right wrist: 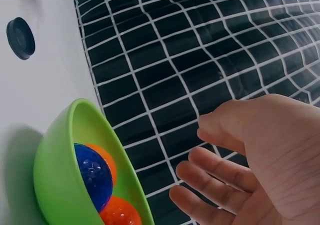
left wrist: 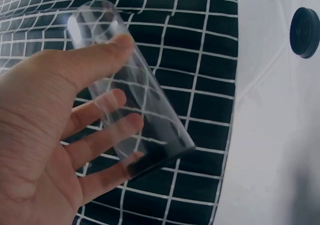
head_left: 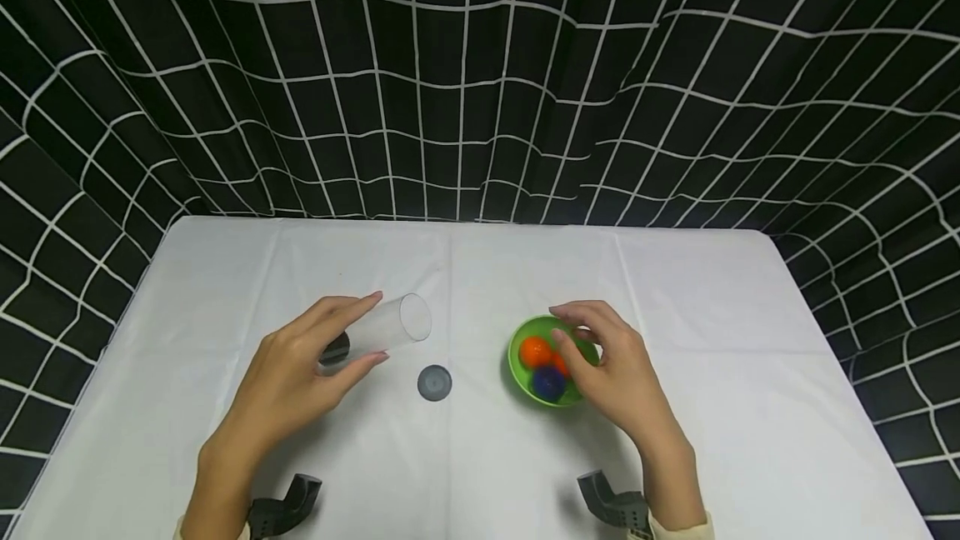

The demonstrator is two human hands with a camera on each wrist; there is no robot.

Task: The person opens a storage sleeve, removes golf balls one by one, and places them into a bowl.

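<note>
My left hand point(head_left: 303, 357) grips a clear cylindrical jar point(head_left: 386, 325), thumb on one side and fingers on the other. The jar lies tilted toward its side, its round open mouth pointing right and its dark base close to the palm. In the left wrist view, fingers point(left wrist: 112, 135) show behind the transparent wall. Over the right part of a green bowl point(head_left: 517, 369) hovers my right hand point(head_left: 611, 365), fingers loosely bent with nothing between them. Inside the bowl sit orange balls point(head_left: 536, 352) and a dark blue ball point(head_left: 548, 383), partly covered by that hand in the head view.
A round grey lid point(head_left: 434, 382) lies on the white-covered table point(head_left: 480, 465) between the jar and the bowl. Black cloth with a white grid point(head_left: 465, 107) hangs behind the table and along both sides.
</note>
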